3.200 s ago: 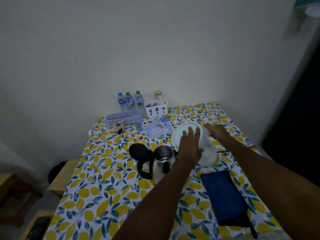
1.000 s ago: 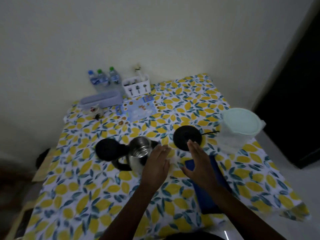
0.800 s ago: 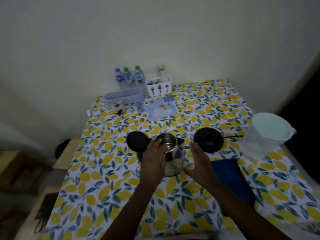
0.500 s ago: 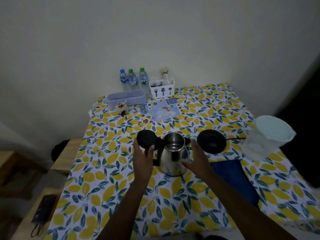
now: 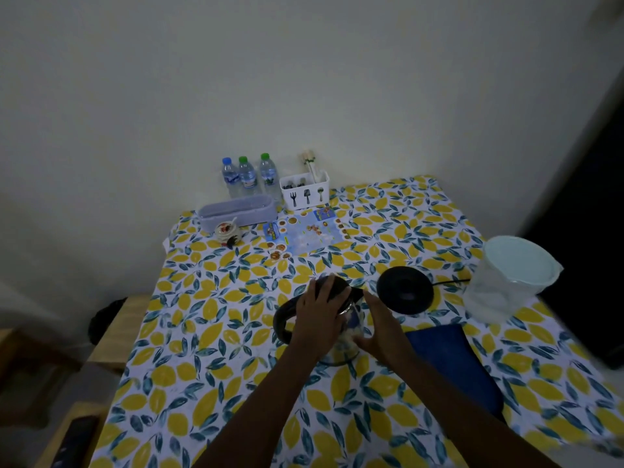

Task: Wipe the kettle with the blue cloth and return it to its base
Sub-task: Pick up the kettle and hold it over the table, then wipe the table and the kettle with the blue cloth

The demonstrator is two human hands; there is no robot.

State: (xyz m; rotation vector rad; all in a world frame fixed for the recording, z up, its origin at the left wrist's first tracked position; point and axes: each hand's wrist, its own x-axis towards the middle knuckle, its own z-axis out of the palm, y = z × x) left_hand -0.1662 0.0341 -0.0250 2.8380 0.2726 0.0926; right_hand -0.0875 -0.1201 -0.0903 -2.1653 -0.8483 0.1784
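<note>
The steel kettle (image 5: 350, 334) stands on the lemon-print tablecloth, its black handle (image 5: 281, 320) pointing left. My left hand (image 5: 322, 310) lies over its black lid (image 5: 341, 288), which is down on the kettle's top. My right hand (image 5: 380, 329) cups the kettle's right side. The round black base (image 5: 405, 290) sits bare just behind and to the right, with its cord running right. Beside my right forearm the folded blue cloth (image 5: 450, 361) lies flat on the table, with nothing touching it.
A translucent jug with a pale green lid (image 5: 513, 278) stands at the table's right edge. At the back are three water bottles (image 5: 248, 175), a white cutlery holder (image 5: 305, 190), a lilac tray (image 5: 236, 212), a small jar (image 5: 227, 231) and a printed card (image 5: 305, 233). Wooden furniture (image 5: 114, 332) sits left.
The jug now stands at the right edge and the base is uncovered. The kettle's lid, open to the left half a second ago, is now down under my left hand. My right hand stays on the kettle's side.
</note>
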